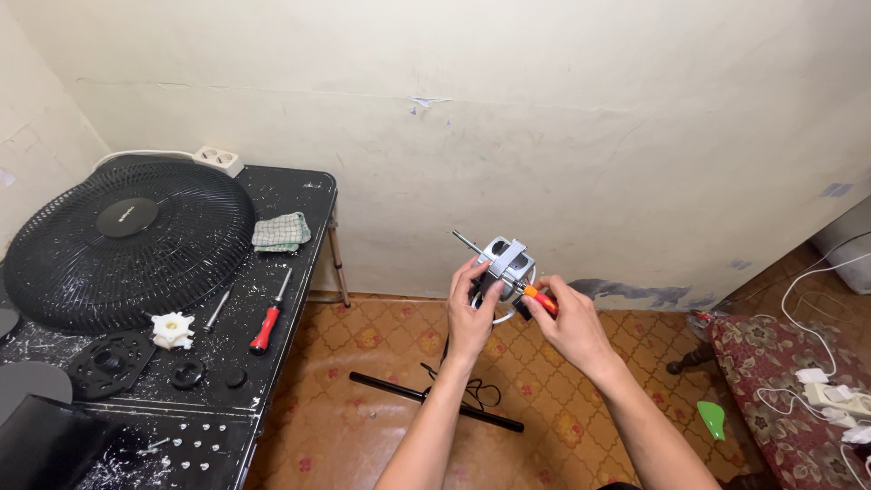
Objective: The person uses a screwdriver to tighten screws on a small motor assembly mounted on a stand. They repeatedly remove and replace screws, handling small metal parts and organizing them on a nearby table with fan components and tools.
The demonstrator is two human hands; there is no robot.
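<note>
Both hands [472,313] [570,325] hold fan motor [504,263] over open floor, right of table edge [295,318]

A silver-grey motor [506,260] meets an orange-and-black screwdriver [537,299] above an orange floral-tiled floor [363,399]; far left, a black, white-speckled table [272,272] bears a black grille [127,240], green checked cloth [280,232] and red screwdriver [268,325].

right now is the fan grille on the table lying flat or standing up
Lying flat. The black fan grille rests face up on the black table, its round centre cap pointing upward, with the screwdriver lying beside it.
</note>
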